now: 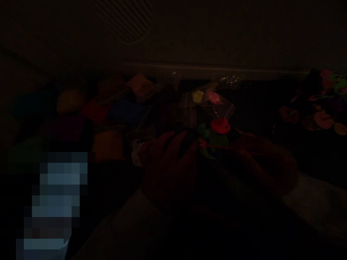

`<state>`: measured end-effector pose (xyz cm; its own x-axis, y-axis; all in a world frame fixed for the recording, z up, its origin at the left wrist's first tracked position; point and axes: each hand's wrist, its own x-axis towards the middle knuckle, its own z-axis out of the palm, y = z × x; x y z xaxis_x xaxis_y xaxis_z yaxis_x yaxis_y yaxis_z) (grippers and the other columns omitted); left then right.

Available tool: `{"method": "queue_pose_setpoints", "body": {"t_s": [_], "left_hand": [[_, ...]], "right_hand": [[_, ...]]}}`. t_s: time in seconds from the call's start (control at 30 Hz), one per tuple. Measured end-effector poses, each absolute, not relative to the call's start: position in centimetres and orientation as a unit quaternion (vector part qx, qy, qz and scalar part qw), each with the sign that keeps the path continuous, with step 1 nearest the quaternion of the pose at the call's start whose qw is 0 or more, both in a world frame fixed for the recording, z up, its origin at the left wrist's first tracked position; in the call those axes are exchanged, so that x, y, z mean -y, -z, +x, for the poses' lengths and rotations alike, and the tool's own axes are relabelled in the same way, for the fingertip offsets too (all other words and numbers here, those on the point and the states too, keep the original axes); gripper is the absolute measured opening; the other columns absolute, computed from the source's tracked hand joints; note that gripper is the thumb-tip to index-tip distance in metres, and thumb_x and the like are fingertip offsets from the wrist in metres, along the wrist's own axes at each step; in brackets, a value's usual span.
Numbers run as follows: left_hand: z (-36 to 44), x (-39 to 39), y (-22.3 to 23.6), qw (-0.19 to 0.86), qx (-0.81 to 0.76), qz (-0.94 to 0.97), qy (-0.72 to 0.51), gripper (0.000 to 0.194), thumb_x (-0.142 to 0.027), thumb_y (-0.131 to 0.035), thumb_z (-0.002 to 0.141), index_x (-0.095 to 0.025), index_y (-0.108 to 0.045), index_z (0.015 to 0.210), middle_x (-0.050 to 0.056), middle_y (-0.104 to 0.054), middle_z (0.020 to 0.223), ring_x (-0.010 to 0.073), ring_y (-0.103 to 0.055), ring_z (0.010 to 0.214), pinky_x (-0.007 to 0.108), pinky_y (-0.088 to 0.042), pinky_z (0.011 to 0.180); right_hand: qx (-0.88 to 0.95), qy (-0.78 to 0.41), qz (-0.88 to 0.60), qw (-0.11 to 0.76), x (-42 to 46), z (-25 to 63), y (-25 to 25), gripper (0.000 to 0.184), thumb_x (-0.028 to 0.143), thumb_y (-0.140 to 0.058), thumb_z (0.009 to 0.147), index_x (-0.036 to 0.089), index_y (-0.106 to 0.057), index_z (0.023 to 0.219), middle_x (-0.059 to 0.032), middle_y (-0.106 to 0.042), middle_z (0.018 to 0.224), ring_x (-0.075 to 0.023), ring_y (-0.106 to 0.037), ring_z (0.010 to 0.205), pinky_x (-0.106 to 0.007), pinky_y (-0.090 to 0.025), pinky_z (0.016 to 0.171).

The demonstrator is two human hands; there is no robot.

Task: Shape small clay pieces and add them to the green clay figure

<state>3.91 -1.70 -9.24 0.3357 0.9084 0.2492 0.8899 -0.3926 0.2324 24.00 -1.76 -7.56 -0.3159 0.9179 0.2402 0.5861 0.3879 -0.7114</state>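
The scene is very dark. My left hand (pixel 170 164) lies palm down with its fingers apart, beside a small figure of soft modelling clay (pixel 218 141) in green with some blue. A bright red clay piece (pixel 221 125) sits at the figure's top, and a little pinkish-red textured piece (pixel 202 143) is on its left side. From the right, my right hand (pixel 267 162) is closed around a thin red stick (pixel 225 147) whose end reaches the figure. Under my left fingertips is a whitish packet (pixel 137 153).
Clay packs stand at the left, among them an orange one (pixel 108 144), a blue one (pixel 127 111) and a red one (pixel 96 109). Clear bags (pixel 219 106) with yellow and pink clay lie behind the figure. Colourful pieces (pixel 322 119) are heaped at right. A bright pixelated patch (pixel 59 198) covers the lower left.
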Motion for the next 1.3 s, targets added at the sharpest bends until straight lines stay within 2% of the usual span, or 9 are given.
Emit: {"method": "queue_pose_setpoints", "body": {"t_s": [0.2,0.33,0.57,0.97,1.3], "left_hand": [[3.91,1.77,9.11,0.024,-0.554,0.813,-0.179,0.032,-0.029,-0.051,0.074,-0.029,-0.056,0.106,0.003,-0.053,0.115,0.0281,-0.042,0.107,0.048,-0.032,0.085],[3.87,1.77,9.04,0.028,-0.551,0.815,-0.177,0.031,-0.029,-0.051,0.074,-0.029,-0.056,0.105,0.004,-0.053,0.114,0.0283,-0.042,0.107,0.048,-0.031,0.085],[3.89,1.76,9.33,0.027,-0.550,0.814,-0.184,0.031,-0.028,-0.051,0.074,-0.029,-0.056,0.105,0.003,-0.053,0.114,0.0276,-0.042,0.107,0.048,-0.031,0.086],[3.72,1.80,9.22,0.032,-0.545,0.819,-0.176,0.032,-0.028,-0.050,0.075,-0.029,-0.055,0.107,0.005,-0.052,0.116,0.0287,-0.041,0.108,0.049,-0.031,0.085],[3.73,1.79,9.07,0.037,-0.550,0.817,-0.169,0.031,-0.029,-0.049,0.075,-0.029,-0.055,0.106,0.004,-0.052,0.116,0.0282,-0.041,0.108,0.049,-0.031,0.086]], "right_hand": [[0.772,-0.226,-0.494,0.331,1.75,24.10,7.55,0.011,0.015,-0.050,0.077,0.017,-0.056,0.086,0.0008,-0.059,0.081,-0.0059,-0.054,0.074,-0.020,-0.044,0.066],[0.773,-0.245,-0.492,0.318,1.69,24.02,7.59,0.012,0.015,-0.049,0.077,0.017,-0.055,0.087,0.0000,-0.059,0.081,-0.0068,-0.054,0.074,-0.021,-0.045,0.062],[0.731,-0.272,-0.510,0.364,2.09,24.56,7.34,0.017,0.010,-0.049,0.075,0.020,-0.055,0.086,-0.0006,-0.058,0.077,-0.0112,-0.055,0.067,-0.026,-0.045,0.055],[0.747,-0.289,-0.463,0.379,2.02,24.29,7.44,0.023,0.006,-0.051,0.071,0.017,-0.056,0.090,-0.0044,-0.058,0.082,-0.0152,-0.055,0.075,-0.032,-0.046,0.065],[0.751,-0.269,-0.485,0.358,2.02,24.15,7.21,0.015,0.009,-0.049,0.074,0.014,-0.056,0.086,-0.0043,-0.057,0.080,-0.0119,-0.053,0.072,-0.028,-0.044,0.060]]}}
